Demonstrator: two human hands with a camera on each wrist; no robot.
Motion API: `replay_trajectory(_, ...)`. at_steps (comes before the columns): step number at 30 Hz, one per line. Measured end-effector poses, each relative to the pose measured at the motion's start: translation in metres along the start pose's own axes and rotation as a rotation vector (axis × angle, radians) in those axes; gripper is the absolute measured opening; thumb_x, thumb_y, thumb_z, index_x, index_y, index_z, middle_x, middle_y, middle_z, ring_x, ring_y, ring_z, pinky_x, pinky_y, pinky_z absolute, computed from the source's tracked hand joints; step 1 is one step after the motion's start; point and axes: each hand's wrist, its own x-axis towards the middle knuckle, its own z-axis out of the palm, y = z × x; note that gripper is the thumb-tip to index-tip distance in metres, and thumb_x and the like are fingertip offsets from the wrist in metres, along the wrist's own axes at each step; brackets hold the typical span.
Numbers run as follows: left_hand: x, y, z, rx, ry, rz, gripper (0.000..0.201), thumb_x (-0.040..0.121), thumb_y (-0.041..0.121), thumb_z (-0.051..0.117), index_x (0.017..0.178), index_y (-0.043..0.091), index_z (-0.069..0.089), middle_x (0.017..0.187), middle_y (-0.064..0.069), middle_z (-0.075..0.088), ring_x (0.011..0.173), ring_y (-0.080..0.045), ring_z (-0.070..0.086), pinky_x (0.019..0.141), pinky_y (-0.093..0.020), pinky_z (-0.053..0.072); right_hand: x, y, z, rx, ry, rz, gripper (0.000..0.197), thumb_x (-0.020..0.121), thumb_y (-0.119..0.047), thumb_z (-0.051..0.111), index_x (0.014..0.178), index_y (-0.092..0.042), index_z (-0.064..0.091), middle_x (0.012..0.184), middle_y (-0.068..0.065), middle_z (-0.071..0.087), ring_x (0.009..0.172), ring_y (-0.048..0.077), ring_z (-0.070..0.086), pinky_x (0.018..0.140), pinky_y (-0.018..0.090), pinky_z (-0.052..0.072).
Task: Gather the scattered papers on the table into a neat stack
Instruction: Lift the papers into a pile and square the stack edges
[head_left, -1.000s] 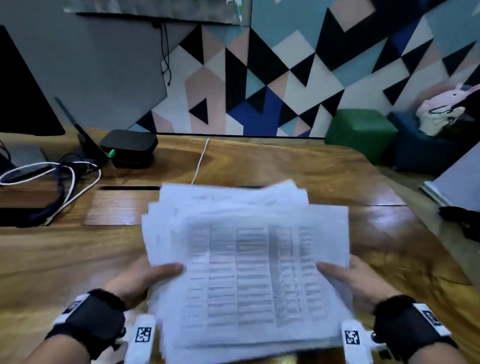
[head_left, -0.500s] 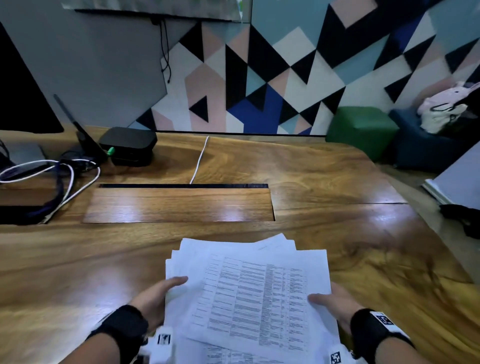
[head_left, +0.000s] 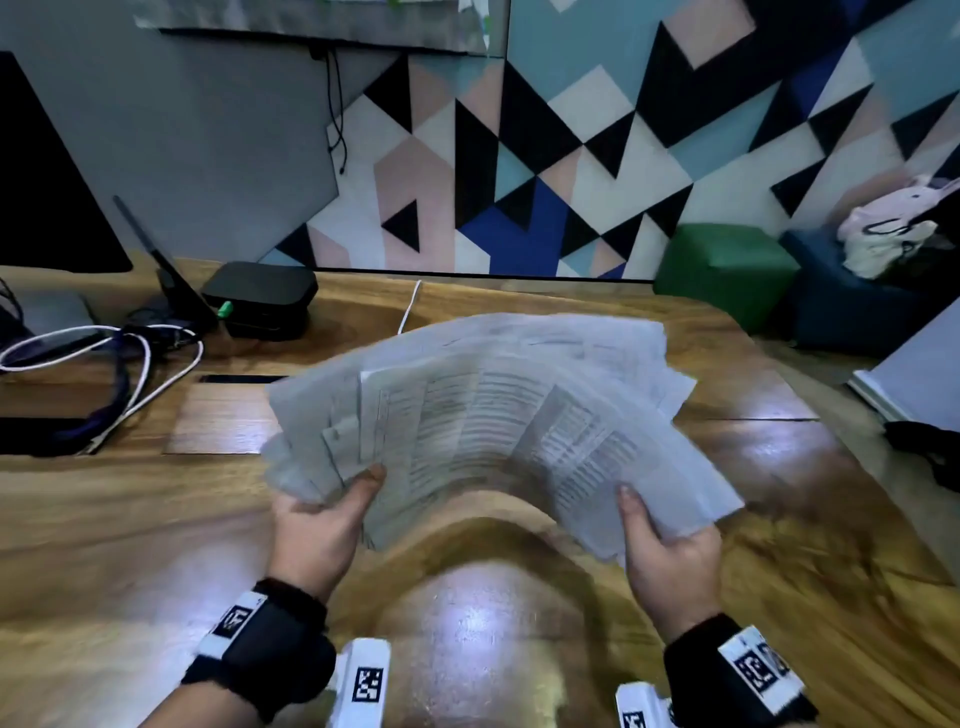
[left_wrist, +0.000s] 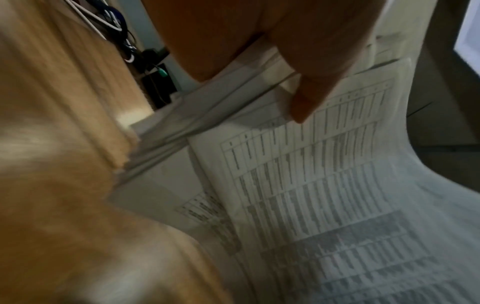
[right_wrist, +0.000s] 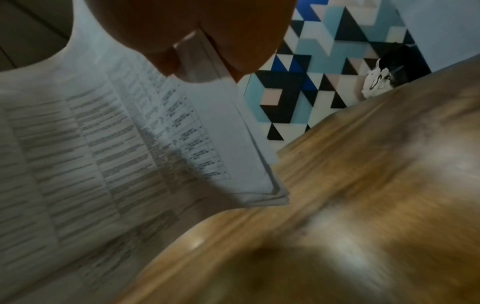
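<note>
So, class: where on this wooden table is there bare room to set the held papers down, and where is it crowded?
Bare wood lies on the table under the lifted papers, between the left hand and right hand, and along the right side. The far left is crowded: tangled cables, black box.

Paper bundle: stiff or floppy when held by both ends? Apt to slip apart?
Likely floppy: the paper bundle arches between the left hand and right hand. Probably slippery sheet on sheet, since its edges fan out unevenly. Seems light; thumbs alone pin it from above.
</note>
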Motion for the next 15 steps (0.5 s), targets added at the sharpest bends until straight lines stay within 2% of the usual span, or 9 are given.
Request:
replay_trajectory(2, -0.006, -0.016, -0.010, 0.033, 0.001, -0.069, 0.027, 0.078, -0.009, 0.071, 0.101, 0.006, 0.069, 0.083, 0.007, 0.078, 0.078, -0.001, 0.072, 0.069, -0.017, 0.058, -0.010, 0.014, -0.003, -0.038, -0.039, 0.002, 0.034, 0.077, 0.017, 0.070, 0.075, -0.018, 0.067, 0.075, -0.027, 0.072, 0.074, -0.012, 0.065, 0.074, 0.007, 0.051)
replay_trajectory(3, -0.008, -0.025, -0.018, 0.067, 0.007, -0.102, 0.026, 0.077, -0.008, 0.073, 0.099, 0.007, 0.069, 0.084, 0.002, 0.078, 0.074, 0.001, 0.071, 0.065, -0.016, 0.058, -0.015, 0.021, -0.006, -0.043, -0.064, -0.001, 0.033, 0.074, 0.016, 0.071, 0.073, -0.016, 0.066, 0.070, -0.024, 0.071, 0.068, -0.011, 0.063, 0.069, 0.007, 0.050)
replay_trajectory(4, -0.010, -0.034, -0.026, 0.106, 0.019, -0.129, 0.026, 0.076, -0.006, 0.075, 0.099, 0.004, 0.069, 0.088, -0.007, 0.076, 0.070, 0.001, 0.070, 0.062, -0.015, 0.057, -0.017, 0.026, -0.007, -0.042, -0.067, -0.004, 0.032, 0.071, 0.011, 0.067, 0.074, -0.021, 0.066, 0.069, -0.023, 0.069, 0.065, -0.011, 0.060, 0.065, 0.007, 0.048)
replay_trajectory(6, -0.008, -0.047, -0.038, 0.140, 0.069, -0.152, 0.030, 0.074, -0.004, 0.077, 0.102, -0.007, 0.066, 0.091, -0.020, 0.071, 0.059, 0.001, 0.066, 0.058, -0.014, 0.054, -0.018, 0.029, -0.006, -0.055, -0.043, -0.012, 0.037, 0.066, 0.003, 0.055, 0.074, -0.031, 0.068, 0.069, -0.025, 0.068, 0.065, -0.012, 0.059, 0.065, 0.006, 0.047)
replay_trajectory(8, -0.008, -0.052, -0.039, 0.140, 0.102, -0.148, 0.025, 0.076, -0.007, 0.073, 0.099, -0.011, 0.064, 0.086, -0.016, 0.067, 0.055, 0.002, 0.061, 0.055, -0.010, 0.051, -0.015, 0.029, -0.001, -0.053, -0.038, -0.008, 0.029, 0.066, 0.001, 0.051, 0.075, -0.022, 0.066, 0.067, -0.027, 0.068, 0.065, -0.014, 0.059, 0.065, 0.005, 0.047)
replay_trajectory(10, -0.007, -0.052, -0.034, 0.142, 0.109, -0.123, 0.022, 0.075, -0.007, 0.072, 0.095, -0.005, 0.065, 0.078, -0.009, 0.064, 0.058, 0.002, 0.061, 0.055, -0.007, 0.049, -0.013, 0.030, 0.004, -0.052, -0.003, -0.015, 0.016, 0.066, -0.001, 0.053, 0.077, -0.004, 0.064, 0.063, -0.032, 0.066, 0.062, -0.018, 0.058, 0.064, 0.002, 0.045)
replay_trajectory(12, -0.008, -0.049, -0.027, 0.137, 0.119, -0.102, 0.019, 0.080, -0.013, 0.065, 0.093, 0.002, 0.064, 0.078, -0.002, 0.063, 0.060, 0.005, 0.062, 0.057, -0.005, 0.049, -0.013, 0.029, 0.007, -0.059, 0.035, 0.011, 0.007, 0.068, -0.001, 0.057, 0.073, -0.001, 0.063, 0.056, -0.031, 0.064, 0.055, -0.018, 0.055, 0.058, 0.002, 0.043)
replay_trajectory(13, -0.008, -0.047, -0.023, 0.141, 0.126, -0.096, 0.021, 0.083, -0.014, 0.061, 0.090, 0.005, 0.063, 0.078, -0.001, 0.063, 0.062, 0.005, 0.062, 0.057, -0.004, 0.049, -0.013, 0.028, 0.008, -0.057, 0.037, 0.034, 0.008, 0.071, 0.004, 0.061, 0.068, -0.003, 0.061, 0.052, -0.029, 0.062, 0.051, -0.016, 0.053, 0.054, 0.003, 0.042)
replay_trajectory(15, -0.008, -0.042, -0.017, 0.146, 0.136, -0.073, 0.024, 0.084, -0.014, 0.059, 0.086, 0.010, 0.063, 0.077, 0.001, 0.063, 0.061, 0.007, 0.062, 0.056, -0.003, 0.049, -0.011, 0.026, 0.013, -0.063, 0.037, 0.069, 0.033, 0.079, 0.018, 0.058, 0.060, -0.010, 0.057, 0.046, -0.023, 0.056, 0.046, -0.009, 0.047, 0.049, 0.006, 0.039)
